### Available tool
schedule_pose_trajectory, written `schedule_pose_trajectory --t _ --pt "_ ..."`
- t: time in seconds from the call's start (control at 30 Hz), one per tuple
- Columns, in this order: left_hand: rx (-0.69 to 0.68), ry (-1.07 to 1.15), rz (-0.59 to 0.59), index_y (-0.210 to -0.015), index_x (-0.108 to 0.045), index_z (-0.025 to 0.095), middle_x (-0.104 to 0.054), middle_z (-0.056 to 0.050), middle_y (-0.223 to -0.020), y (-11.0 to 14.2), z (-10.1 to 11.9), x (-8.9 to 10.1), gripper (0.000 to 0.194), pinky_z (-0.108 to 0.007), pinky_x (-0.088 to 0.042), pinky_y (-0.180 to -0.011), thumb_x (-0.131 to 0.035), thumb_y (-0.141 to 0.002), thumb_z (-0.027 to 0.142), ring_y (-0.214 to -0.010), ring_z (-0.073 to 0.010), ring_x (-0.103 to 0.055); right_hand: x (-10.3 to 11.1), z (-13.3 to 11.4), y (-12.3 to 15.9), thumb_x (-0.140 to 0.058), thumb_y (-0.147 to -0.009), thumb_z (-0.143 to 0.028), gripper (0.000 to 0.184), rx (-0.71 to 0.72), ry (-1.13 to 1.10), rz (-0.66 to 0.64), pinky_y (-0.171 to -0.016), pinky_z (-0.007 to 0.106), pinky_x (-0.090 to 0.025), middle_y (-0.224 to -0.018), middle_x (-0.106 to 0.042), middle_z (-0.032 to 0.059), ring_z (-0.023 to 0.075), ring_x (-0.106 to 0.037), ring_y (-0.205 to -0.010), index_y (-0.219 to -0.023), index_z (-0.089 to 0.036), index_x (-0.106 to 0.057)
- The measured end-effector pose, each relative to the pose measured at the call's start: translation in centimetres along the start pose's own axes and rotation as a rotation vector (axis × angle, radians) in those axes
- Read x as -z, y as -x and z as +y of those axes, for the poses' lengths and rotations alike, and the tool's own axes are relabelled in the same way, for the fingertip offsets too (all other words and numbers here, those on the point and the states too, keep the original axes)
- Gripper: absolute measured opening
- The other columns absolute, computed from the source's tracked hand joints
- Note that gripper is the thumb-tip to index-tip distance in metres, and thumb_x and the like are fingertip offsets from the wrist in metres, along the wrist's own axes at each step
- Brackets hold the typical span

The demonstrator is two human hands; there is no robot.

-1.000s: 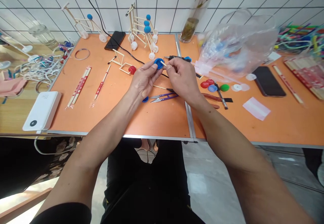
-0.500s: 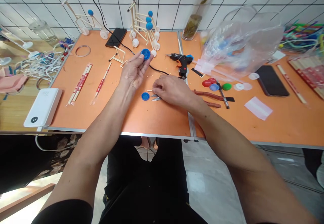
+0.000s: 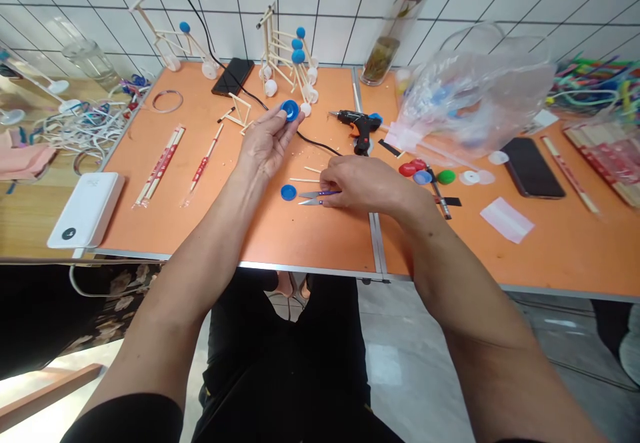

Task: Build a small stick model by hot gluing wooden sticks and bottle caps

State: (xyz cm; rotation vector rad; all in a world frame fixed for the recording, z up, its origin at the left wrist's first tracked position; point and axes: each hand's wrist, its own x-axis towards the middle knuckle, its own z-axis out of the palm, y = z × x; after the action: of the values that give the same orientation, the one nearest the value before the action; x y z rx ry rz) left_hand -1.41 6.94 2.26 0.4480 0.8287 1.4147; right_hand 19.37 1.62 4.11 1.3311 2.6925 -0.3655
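Blue plastic bottle cap [image 3: 290,110] is pinched between the thumb and fingertips [image 3: 276,117] of the left hand [image 3: 266,141], and we find it held up above the middle of the orange bench [image 3: 240,236]. We observe the right hand [image 3: 363,183] lying low near the centre seam, its fingers together, their tips at the purple handles of the thread snips [image 3: 318,197]. We cannot tell whether those fingers grip the snips. Just left of the blades we record a second blue bottle cap [image 3: 288,193], with thin wooden sticks [image 3: 303,179] just beyond the snips.

Toward the far edge we note a black hot glue gun [image 3: 354,121] with its black cable [image 3: 317,141], and models of wooden sticks and bottle caps [image 3: 285,56]. Red, blue and green bottle caps [image 3: 423,176] lie right of the seam, below a clear plastic bag [image 3: 475,93]. A smartphone [image 3: 531,173] lies further right, and a white power bank [image 3: 85,209] sits at the near left corner.
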Motion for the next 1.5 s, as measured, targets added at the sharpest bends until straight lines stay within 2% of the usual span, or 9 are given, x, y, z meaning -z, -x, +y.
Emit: schedule_pose_trajectory --t 0.13,0.23,0.4,0.57,0.7,0.87,1.0,1.13,1.5 --pt "0.003 0.013 -0.017 -0.16 -0.065 0.017 -0.08 -0.012 -0.152 -0.1 -0.1 0.3 0.047 -0.036 -0.053 -0.131 -0.054 -0.115 0.007 -0.156 -0.0275 -0.064 -0.3 -0.1 -0.1 -0.065 -0.093 -0.024 0.008 0.052 -0.036 -0.023 -0.069 0.036 -0.029 -0.096 -0.074 0.0051 0.0213 -0.06 -0.086 -0.085 -0.023 -0.064" --pt "-0.013 0.024 -0.028 -0.162 -0.064 0.016 -0.078 -0.014 -0.154 -0.3 -0.2 0.4 0.049 -0.038 -0.051 -0.133 -0.055 -0.115 0.007 -0.156 -0.0279 -0.065 -0.3 -0.2 0.1 -0.059 -0.097 -0.022 0.011 0.072 -0.047 0.016 -0.068 0.037 -0.027 -0.089 -0.074 0.0051 0.0212 -0.057 -0.077 -0.086 -0.024 -0.063" --pt "-0.012 0.004 -0.064 -0.169 -0.06 0.023 -0.079 -0.011 -0.152 -0.5 -0.4 0.6 0.056 -0.048 -0.048 -0.136 -0.059 -0.115 0.011 -0.153 -0.0299 -0.067 0.3 -0.6 0.2 -0.051 -0.105 -0.025 0.013 -0.029 -0.193 0.285 -0.07 0.037 -0.033 -0.088 -0.073 0.0068 0.0244 -0.059 -0.076 -0.102 -0.025 -0.064" --pt "0.008 0.024 -0.097 -0.164 -0.066 0.022 -0.084 -0.009 -0.143 -0.2 -0.7 0.5 0.052 -0.04 -0.05 -0.136 -0.059 -0.114 0.009 -0.153 -0.0272 -0.068 -0.2 -0.4 -0.7 -0.05 -0.116 -0.049 0.028 -0.119 -0.295 0.497 -0.08 0.039 -0.044 -0.103 -0.077 0.01 0.0297 -0.066 -0.089 -0.122 -0.026 -0.064" --pt "0.021 0.01 -0.131 -0.155 -0.073 0.022 -0.086 -0.007 -0.138 0.1 -1.1 0.4 0.047 -0.039 -0.053 -0.134 -0.054 -0.114 0.009 -0.157 -0.0255 -0.065 -0.7 -0.3 -1.0 -0.041 -0.117 -0.07 0.053 -0.146 -0.3 0.528 -0.084 0.04 -0.047 -0.11 -0.078 0.0112 0.0335 -0.07 -0.099 -0.139 -0.027 -0.061" --pt "0.02 -0.035 -0.137 -0.159 -0.07 0.021 -0.084 -0.011 -0.144 0.5 -1.4 0.0 0.051 -0.043 -0.05 -0.137 -0.059 -0.112 0.007 -0.155 -0.0267 -0.067 -0.9 -0.5 -1.2 -0.027 -0.121 -0.063 0.058 -0.134 -0.187 0.612 -0.089 0.041 -0.05 -0.128 -0.079 0.0148 0.0351 -0.071 -0.12 -0.135 -0.025 -0.068" --pt "0.018 -0.055 -0.137 -0.159 -0.072 0.027 -0.079 -0.011 -0.153 0.9 -1.7 -0.3 0.054 -0.047 -0.05 -0.136 -0.067 -0.108 0.007 -0.154 -0.0291 -0.067 -1.4 -0.3 -1.7 -0.031 -0.12 -0.061 0.056 -0.189 -0.12 0.667 -0.09 0.041 -0.053 -0.142 -0.077 0.0165 0.0359 -0.069 -0.128 -0.14 -0.024 -0.069" --pt "0.041 -0.045 -0.121 -0.156 -0.074 0.026 -0.078 -0.01 -0.155 1.1 -1.9 -0.5 0.053 -0.048 -0.051 -0.135 -0.064 -0.109 0.003 -0.158 -0.0294 -0.063 -1.6 -0.1 -1.8 -0.035 -0.12 -0.052 0.05 -0.23 -0.085 0.668 -0.09 0.043 -0.054 -0.151 -0.073 0.0187 0.0375 -0.068 -0.131 -0.146 -0.023 -0.067" --pt "0.05 -0.063 -0.135 -0.152 -0.076 0.024 -0.08 -0.01 -0.151 1.1 -2.3 -0.4 0.051 -0.047 -0.053 -0.134 -0.066 -0.107 0.003 -0.156 -0.0289 -0.065 -1.2 -1.0 -1.6 -0.038 -0.119 -0.037 0.04 -0.295 -0.011 0.64 -0.079 0.039 -0.046 -0.145 -0.074 0.0175 0.0334 -0.071 -0.116 -0.14 -0.02 -0.069"
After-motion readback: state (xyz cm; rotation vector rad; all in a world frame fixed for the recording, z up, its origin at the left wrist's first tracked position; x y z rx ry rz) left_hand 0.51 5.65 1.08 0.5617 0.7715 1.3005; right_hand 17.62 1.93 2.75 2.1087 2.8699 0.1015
